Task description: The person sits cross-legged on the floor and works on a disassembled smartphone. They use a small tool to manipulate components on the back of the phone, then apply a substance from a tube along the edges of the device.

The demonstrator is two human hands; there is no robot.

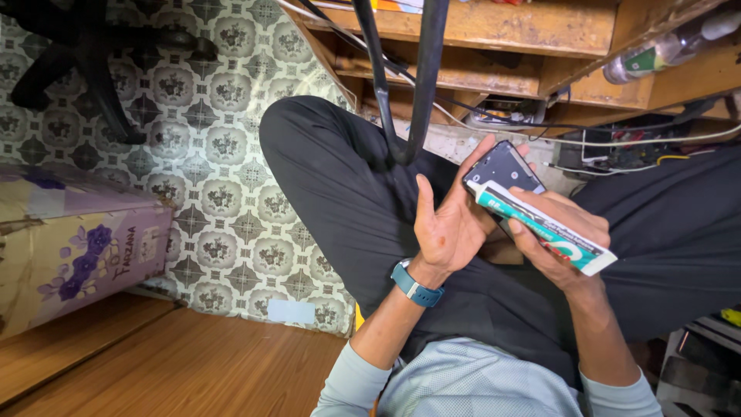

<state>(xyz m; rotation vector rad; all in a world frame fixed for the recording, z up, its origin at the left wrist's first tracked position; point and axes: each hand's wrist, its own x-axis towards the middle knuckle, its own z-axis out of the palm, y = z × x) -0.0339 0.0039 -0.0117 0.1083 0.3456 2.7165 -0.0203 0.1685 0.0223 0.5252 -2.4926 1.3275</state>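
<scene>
both hands busy: left hand (451,224) cradles the opened phone (503,168); right hand (559,232) grips a tube (544,228), nozzle at its edge, no paste visible yet.

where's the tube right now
In the head view the white and green tube is right of centre, gripped in the right hand, its nozzle end against the dark phone that the left hand holds, above the person's lap.
</scene>
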